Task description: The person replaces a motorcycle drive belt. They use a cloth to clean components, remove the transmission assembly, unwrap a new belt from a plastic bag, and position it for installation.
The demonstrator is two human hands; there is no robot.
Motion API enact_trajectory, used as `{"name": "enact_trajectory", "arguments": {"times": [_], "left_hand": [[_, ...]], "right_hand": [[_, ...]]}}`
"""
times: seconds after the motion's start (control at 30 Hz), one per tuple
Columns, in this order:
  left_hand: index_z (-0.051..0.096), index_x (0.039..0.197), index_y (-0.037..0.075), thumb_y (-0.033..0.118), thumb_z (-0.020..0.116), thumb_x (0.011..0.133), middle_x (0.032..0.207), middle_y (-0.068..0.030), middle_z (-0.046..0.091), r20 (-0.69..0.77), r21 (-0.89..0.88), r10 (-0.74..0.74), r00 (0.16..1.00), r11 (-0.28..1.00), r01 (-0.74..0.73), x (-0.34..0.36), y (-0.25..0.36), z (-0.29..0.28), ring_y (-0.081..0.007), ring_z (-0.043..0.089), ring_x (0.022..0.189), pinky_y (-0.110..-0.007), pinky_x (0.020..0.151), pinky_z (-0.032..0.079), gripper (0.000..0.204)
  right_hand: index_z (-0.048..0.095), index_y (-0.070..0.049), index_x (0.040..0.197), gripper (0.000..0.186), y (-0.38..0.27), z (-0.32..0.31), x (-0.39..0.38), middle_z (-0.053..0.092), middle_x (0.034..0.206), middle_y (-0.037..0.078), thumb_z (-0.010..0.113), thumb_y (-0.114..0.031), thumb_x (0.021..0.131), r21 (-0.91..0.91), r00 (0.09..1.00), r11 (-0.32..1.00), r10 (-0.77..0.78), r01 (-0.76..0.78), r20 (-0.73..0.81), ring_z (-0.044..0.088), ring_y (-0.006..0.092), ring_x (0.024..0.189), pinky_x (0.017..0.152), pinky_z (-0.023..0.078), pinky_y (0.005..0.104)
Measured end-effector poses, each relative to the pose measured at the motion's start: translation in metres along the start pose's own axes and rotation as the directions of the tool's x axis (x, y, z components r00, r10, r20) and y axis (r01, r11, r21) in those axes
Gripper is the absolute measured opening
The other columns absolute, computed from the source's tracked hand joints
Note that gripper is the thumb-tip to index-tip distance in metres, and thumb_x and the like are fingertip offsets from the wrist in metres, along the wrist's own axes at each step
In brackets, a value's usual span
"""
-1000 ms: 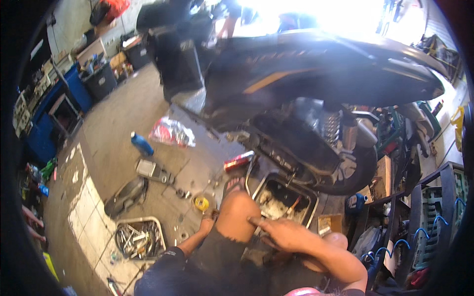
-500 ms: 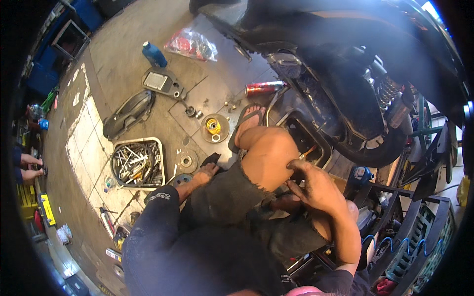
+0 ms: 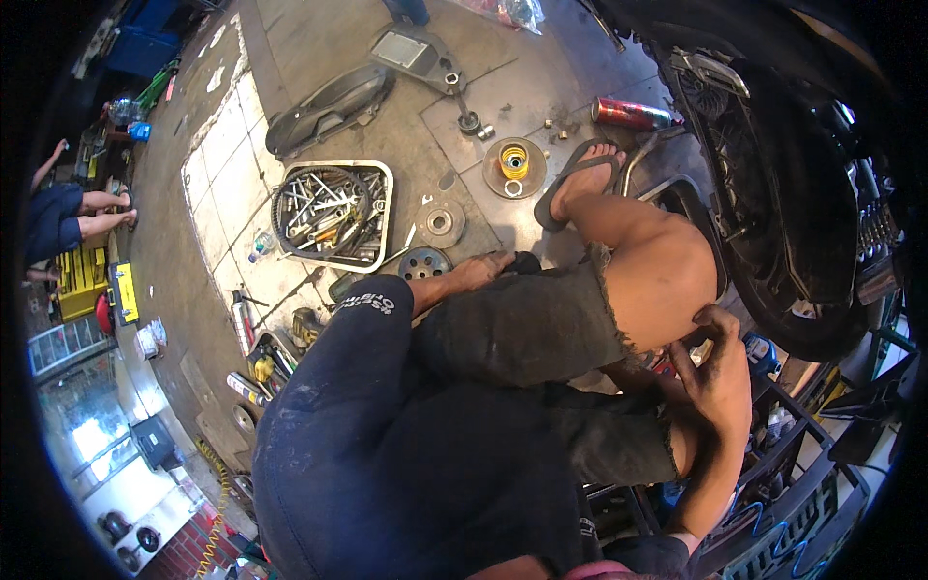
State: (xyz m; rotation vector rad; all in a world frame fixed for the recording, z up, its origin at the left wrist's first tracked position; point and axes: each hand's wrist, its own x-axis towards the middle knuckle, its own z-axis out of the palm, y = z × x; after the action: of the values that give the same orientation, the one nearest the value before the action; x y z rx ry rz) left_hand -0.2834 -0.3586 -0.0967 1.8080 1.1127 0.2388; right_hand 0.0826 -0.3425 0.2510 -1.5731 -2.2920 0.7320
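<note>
Low beside my bent left leg, my left hand [image 3: 480, 272] has its fingers closed at a small black thing [image 3: 527, 263]. Its kind I cannot make out, as the hand and my thigh partly hide it. My right hand [image 3: 720, 372] rests against the side of my left knee [image 3: 681, 266], fingers bent and thumb apart, with nothing seen in it. Nearest to my left hand lie a round metal disc with holes [image 3: 424, 263] and a flat hubbed disc [image 3: 439, 223]. Beyond them, a yellow spring [image 3: 513, 162] sits on a round plate [image 3: 495, 184].
A tray [image 3: 384, 217] of wrenches and sockets with a belt stands left. Behind it lie a black cover [image 3: 329, 109] and a grey housing [image 3: 411, 55]. A red spray can [image 3: 633, 113] lies near the motorcycle [image 3: 793, 193] at right. Another person [image 3: 58, 217] is far left.
The view has swung so that the floor parts appear further right and higher. My left hand stays low by the black thing, and my right hand stays at my knee.
</note>
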Motion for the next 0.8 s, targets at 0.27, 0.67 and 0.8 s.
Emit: {"name": "enact_trajectory", "arguments": {"times": [0.27,0.67,0.8], "left_hand": [[0.048,0.138,0.006,0.038,0.056,0.100,0.141,-0.0221,0.048,-0.032,0.026,0.001,1.000,1.000,0.000,0.000,-0.015,-0.002,-0.0408,0.051,0.129,-0.046,0.105,0.045,0.050],[0.056,0.124,0.009,0.018,0.053,0.096,0.116,-0.0220,0.064,-0.659,0.043,-0.269,0.702,0.919,0.393,0.087,-0.099,-0.113,-0.0429,0.065,0.105,-0.050,0.091,0.053,0.029],[0.050,0.137,0.012,0.017,0.050,0.095,0.125,-0.0228,0.065,-0.552,0.264,-0.323,0.769,0.807,0.528,0.157,-0.112,-0.142,-0.0411,0.065,0.113,-0.050,0.095,0.053,0.041]], "right_hand": [[0.045,-0.003,0.122,0.055,0.000,-0.003,0.001,0.066,0.106,0.020,0.081,-0.003,0.080,-0.027,1.000,1.000,-0.012,0.012,0.007,0.068,0.0375,0.087,0.077,0.054,0.0427],[0.050,-0.002,0.118,0.048,-0.013,-0.005,0.013,0.068,0.105,0.018,0.079,0.000,0.080,0.026,0.999,0.998,-0.052,0.052,0.015,0.070,0.0331,0.084,0.073,0.055,0.0396],[0.050,-0.003,0.117,0.047,-0.007,-0.005,0.013,0.069,0.104,0.016,0.078,0.000,0.079,0.084,1.000,0.996,-0.014,0.012,0.026,0.071,0.0312,0.083,0.071,0.056,0.0385]]}}
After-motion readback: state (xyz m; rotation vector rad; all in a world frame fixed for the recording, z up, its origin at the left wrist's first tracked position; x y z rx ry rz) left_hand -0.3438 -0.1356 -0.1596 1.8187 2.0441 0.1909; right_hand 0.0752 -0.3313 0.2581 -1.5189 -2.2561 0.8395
